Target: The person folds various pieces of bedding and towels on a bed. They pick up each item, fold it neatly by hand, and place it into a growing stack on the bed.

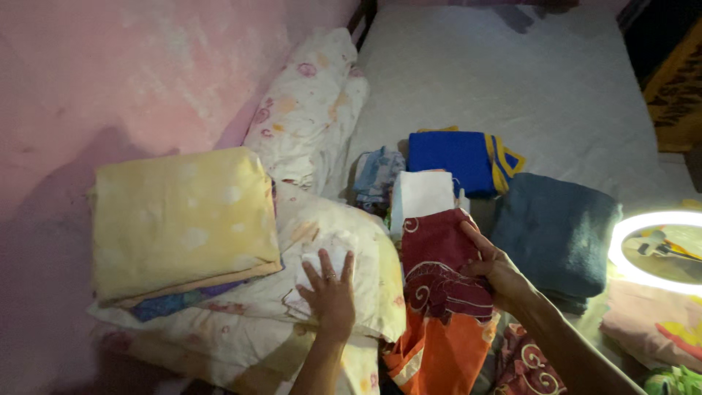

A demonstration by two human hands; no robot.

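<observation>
Left hand flat, fingers spread, pressing small white cloth onto floral pillow; grips nothing. Right hand open, fingertips on red patterned cloth, just left of it, long axis running away along bed. Right hand nearer.

Two bare forearms enter from about six o'clock and five o'clock of the head view, with no sleeves showing on either. The left hand wears a thin ring on one of its middle fingers, seen as a small dark band. The right hand shows no ring, watch or bracelet at the wrist.
</observation>
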